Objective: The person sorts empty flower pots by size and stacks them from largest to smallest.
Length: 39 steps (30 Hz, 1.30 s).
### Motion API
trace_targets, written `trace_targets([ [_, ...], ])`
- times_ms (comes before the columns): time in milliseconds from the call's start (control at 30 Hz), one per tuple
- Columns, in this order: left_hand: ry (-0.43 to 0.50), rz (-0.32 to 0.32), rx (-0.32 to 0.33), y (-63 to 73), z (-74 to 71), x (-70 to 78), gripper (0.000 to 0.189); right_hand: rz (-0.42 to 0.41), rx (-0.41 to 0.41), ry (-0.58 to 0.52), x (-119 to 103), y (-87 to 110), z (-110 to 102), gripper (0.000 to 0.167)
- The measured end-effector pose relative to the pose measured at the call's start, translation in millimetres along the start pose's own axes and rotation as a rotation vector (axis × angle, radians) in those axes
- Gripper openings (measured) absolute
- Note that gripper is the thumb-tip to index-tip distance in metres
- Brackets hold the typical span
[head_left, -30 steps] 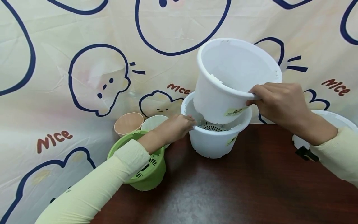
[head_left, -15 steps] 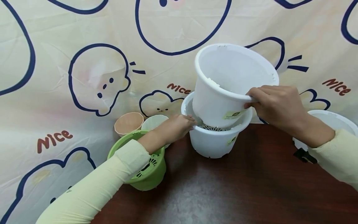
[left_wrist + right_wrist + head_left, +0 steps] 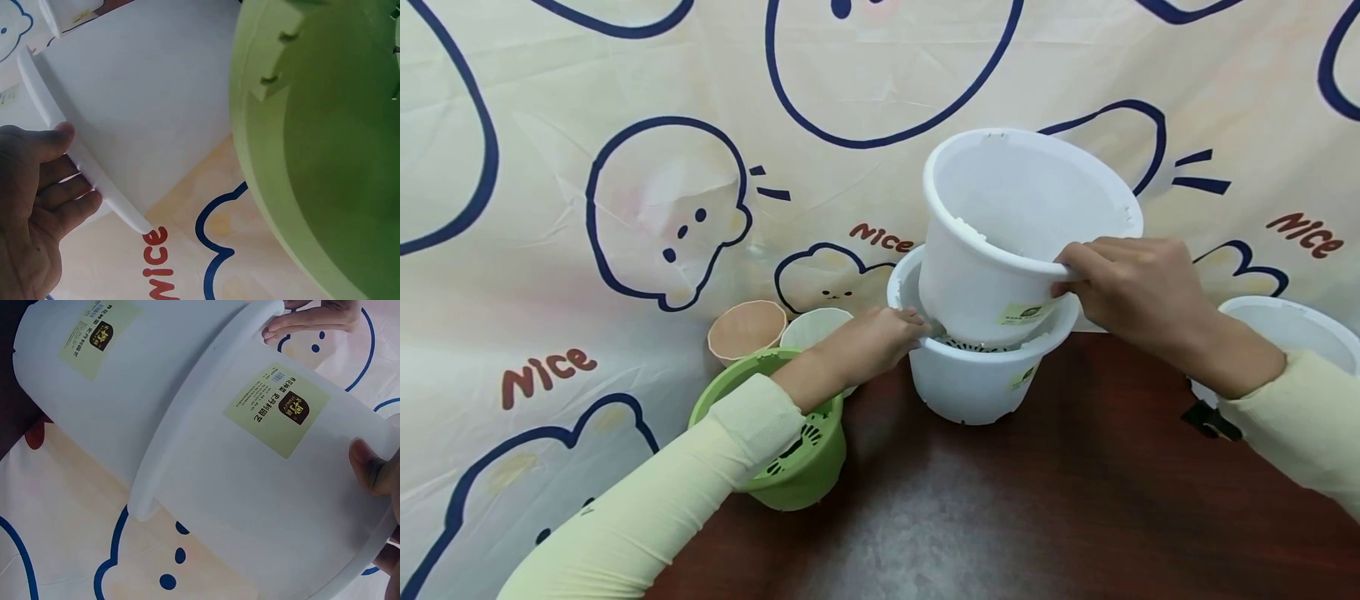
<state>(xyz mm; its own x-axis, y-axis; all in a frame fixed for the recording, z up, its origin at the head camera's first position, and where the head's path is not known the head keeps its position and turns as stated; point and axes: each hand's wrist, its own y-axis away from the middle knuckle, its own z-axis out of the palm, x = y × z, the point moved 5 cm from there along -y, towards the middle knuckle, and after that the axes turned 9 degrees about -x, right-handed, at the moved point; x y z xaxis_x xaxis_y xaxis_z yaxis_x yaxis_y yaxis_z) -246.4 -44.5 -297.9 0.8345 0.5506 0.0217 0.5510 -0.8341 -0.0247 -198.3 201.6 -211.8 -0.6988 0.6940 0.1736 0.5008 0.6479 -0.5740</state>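
Observation:
My right hand (image 3: 1138, 292) grips the near right rim of a white flower pot (image 3: 977, 267), thumb on its outer wall in the right wrist view. This pot is tilted, its lower part inside a second white flower pot (image 3: 970, 387) that stands on the table. With thumb and fingers my left hand (image 3: 868, 346) pinches the left rim of the lower pot, as the left wrist view also shows. Pale labels (image 3: 278, 409) mark both pots. Slots in the lower pot's bottom show in part; the upper pot hides the rest.
Under my left forearm stands a green pot (image 3: 808, 467) with a slotted bottom. Behind it are an orange-pink pot (image 3: 747, 331) and a pale green one (image 3: 812, 325). Another white pot (image 3: 1300, 321) is at the right, partly behind my right arm. A printed cloth (image 3: 662, 75) hangs behind the dark table (image 3: 1000, 508).
My right hand has lowered the upper white pot, which now sits deeper in the lower one, and has shifted slightly left. My left hand keeps its place on the lower pot's rim.

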Motion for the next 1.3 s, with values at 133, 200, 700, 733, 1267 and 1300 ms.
trace_targets([
  [133,-0.019,0.006,0.025,0.8,1.0,0.5,0.016,0.002,-0.014,-0.003,0,-0.1,4,0.031],
  [200,-0.018,0.009,0.037,1.1,1.3,0.7,0.016,0.000,-0.015,0.001,0,-0.3,6,0.029],
  [700,0.038,-0.019,0.072,2.4,0.2,-1.3,0.009,-0.023,-0.026,0.002,-3,-2.4,22,0.023],
  [733,0.040,-0.020,0.070,2.3,0.6,-1.3,0.009,-0.022,-0.033,0.001,-3,-2.1,23,0.023],
  [1267,0.077,-0.022,0.091,3.0,0.7,-1.2,0.007,-0.011,-0.086,-0.010,-5,0.1,36,0.025],
  [1300,0.079,-0.024,0.091,3.1,0.5,-1.2,0.007,-0.009,-0.087,-0.008,-5,0.3,36,0.025],
])
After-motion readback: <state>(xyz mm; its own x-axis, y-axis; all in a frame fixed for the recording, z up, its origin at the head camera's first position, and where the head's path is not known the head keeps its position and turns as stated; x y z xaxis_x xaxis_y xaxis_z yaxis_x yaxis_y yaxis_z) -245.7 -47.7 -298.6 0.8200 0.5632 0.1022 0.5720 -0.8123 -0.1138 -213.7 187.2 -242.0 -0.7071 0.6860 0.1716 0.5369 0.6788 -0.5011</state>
